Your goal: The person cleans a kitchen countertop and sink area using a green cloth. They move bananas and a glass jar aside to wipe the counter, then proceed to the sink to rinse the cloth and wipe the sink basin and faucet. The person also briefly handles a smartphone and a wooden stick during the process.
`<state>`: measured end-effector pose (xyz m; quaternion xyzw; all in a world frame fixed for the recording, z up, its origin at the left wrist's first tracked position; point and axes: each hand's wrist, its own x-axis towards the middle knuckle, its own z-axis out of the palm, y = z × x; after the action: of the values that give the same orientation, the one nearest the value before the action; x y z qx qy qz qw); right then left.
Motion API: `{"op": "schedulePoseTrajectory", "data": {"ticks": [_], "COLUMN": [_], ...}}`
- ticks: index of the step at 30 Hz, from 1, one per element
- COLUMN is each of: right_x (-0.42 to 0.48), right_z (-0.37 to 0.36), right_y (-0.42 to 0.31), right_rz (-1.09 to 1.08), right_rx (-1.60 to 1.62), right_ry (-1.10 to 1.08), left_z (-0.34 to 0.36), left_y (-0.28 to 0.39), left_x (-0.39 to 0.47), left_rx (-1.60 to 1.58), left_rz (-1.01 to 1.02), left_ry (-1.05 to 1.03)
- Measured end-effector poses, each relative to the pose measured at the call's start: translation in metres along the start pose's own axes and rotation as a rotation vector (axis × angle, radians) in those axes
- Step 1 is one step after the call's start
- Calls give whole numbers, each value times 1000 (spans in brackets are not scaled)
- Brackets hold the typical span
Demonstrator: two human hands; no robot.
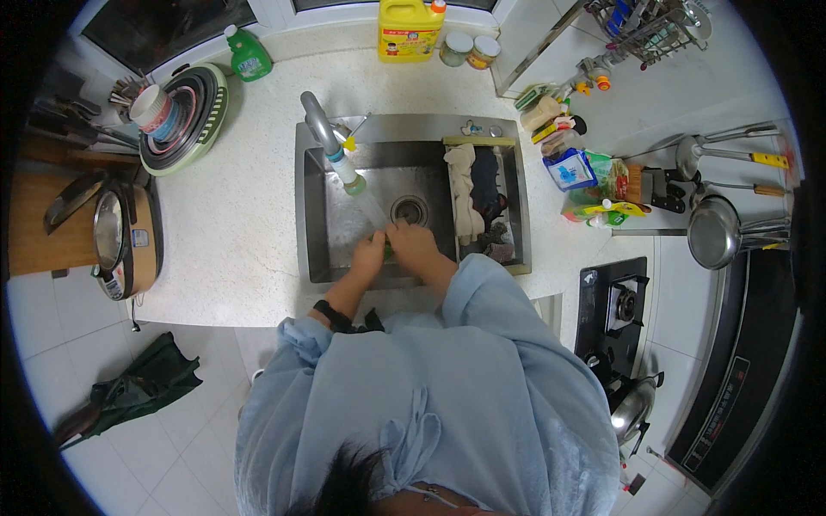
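Water runs from the faucet [348, 175] down into the stainless steel sink [342, 216]. My left hand [369, 257] and my right hand [411, 244] are close together under the stream, low over the basin. Between them a small green item [388, 250] shows, gripped by both; my fingers cover most of it, so its kind is unclear. To the right of my hands a rack [483, 140] in the sink bears a beige cloth [464, 193] and a dark cloth [484, 177]. The drain [410, 210] lies just beyond my fingertips.
A yellow detergent jug [410, 35] and two jars [470, 50] stand behind the sink. At left are a green bottle [248, 55], stacked trays with cups [187, 119] and a rice cooker [122, 238]. Rightward are bagged goods [571, 171], a knife block [639, 185] and a gas stove [616, 309].
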<state>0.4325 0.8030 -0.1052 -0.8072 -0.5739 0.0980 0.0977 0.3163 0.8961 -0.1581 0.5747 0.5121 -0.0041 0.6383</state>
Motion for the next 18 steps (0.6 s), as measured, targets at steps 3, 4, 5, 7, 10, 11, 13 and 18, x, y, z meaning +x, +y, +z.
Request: {"op": "schedulePoseTrajectory", "data": {"ticks": [3, 4, 5, 7, 10, 11, 13, 18], "right_x": [5, 3, 3, 4, 2, 1, 1, -1], "right_z": [-7, -6, 1, 24, 19, 13, -4, -10], "right_y": [1, 5, 9, 15, 8, 8, 2, 3], "right_rz": [52, 101, 128, 173, 234, 239, 246, 195], "right_rx": [102, 168, 270, 473, 560, 504, 395, 204], "right_ry": [98, 125, 99, 44, -131, -141, -160, -258], "left_z": [1, -2, -3, -3, -2, -1, 1, 5], "left_y": [-3, 12, 22, 22, 26, 27, 27, 9], "left_x": [-5, -18, -26, -24, -26, -28, -31, -23], "left_rx": [-234, -362, -489, -542, -565, -562, -525, -482], "left_rz": [-134, -258, -384, -401, -395, -389, -354, -273], "left_ry": [-41, -114, -187, -224, -233, -228, -186, -139]}}
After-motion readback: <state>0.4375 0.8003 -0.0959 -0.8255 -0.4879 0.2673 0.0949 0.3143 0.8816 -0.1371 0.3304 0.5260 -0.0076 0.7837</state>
